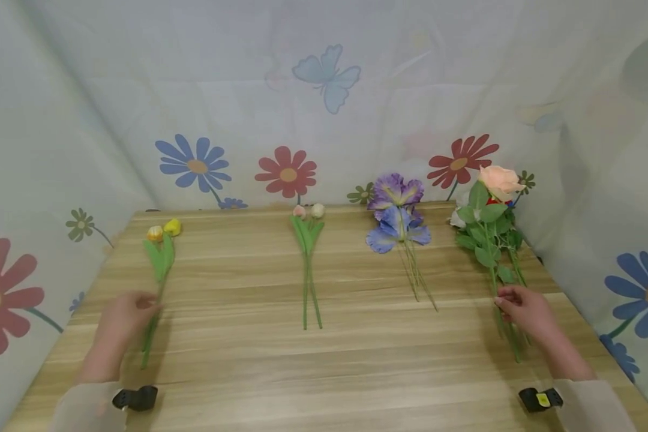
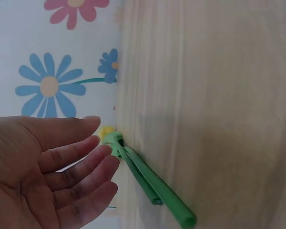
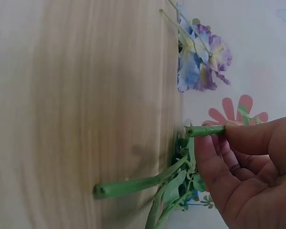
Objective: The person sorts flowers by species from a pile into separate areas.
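At the left of the table lie two artificial tulips (image 1: 162,264), one yellow and one orange and white, their green stems crossing. My left hand (image 1: 126,318) is beside these stems; in the left wrist view its fingers (image 2: 81,186) are loosely spread and hold nothing. On the right, my right hand (image 1: 529,312) pinches a green rose stem (image 3: 207,130) between thumb and fingers, close to its cut end. This stem runs up toward a peach rose (image 1: 501,182) above other leafy stems. A white bloom (image 1: 457,217) and a bit of red lie partly hidden behind its leaves.
Two tulips (image 1: 308,240), pink and white, lie mid-table with crossed stems. Right of them are purple and blue irises (image 1: 396,225). A printed flower curtain (image 1: 237,108) hangs along the back and sides of the wooden table (image 1: 356,372).
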Demonstrator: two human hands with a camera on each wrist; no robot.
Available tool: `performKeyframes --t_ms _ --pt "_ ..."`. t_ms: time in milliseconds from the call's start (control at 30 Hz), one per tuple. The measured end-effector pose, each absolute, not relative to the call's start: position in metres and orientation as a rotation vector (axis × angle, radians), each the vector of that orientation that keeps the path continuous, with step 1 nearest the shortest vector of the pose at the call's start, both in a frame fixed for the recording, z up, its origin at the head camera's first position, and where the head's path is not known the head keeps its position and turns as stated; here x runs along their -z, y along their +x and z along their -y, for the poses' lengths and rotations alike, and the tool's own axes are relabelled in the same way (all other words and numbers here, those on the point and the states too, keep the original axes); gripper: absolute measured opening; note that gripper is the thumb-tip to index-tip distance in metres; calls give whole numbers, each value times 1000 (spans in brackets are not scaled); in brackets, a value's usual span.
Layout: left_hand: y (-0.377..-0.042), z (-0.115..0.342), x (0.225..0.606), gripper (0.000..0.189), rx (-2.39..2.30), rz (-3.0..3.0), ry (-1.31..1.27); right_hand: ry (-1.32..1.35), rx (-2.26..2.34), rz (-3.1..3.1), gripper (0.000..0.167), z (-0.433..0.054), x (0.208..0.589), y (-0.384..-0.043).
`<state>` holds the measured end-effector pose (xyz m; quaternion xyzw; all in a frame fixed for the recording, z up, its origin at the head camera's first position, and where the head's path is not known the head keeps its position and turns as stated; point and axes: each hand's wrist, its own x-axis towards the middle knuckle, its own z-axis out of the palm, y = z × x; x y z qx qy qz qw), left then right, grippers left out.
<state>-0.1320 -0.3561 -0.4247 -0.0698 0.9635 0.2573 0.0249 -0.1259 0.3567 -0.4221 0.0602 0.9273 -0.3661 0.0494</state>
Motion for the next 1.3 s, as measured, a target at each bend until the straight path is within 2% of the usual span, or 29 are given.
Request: performKeyframes --t_ms 367,933,1300 --pt "-135 365 435 33 -748 -2921 -183 192 1160 -2755 36 -369 433 -122" --pt "-141 367 442 32 -757 -2897 -339 300 1184 -2603 42 -382 437 -121" --pt "-141 366 439 30 -745 -2897 -367 284 1096 -2660 39 -382 438 -122"
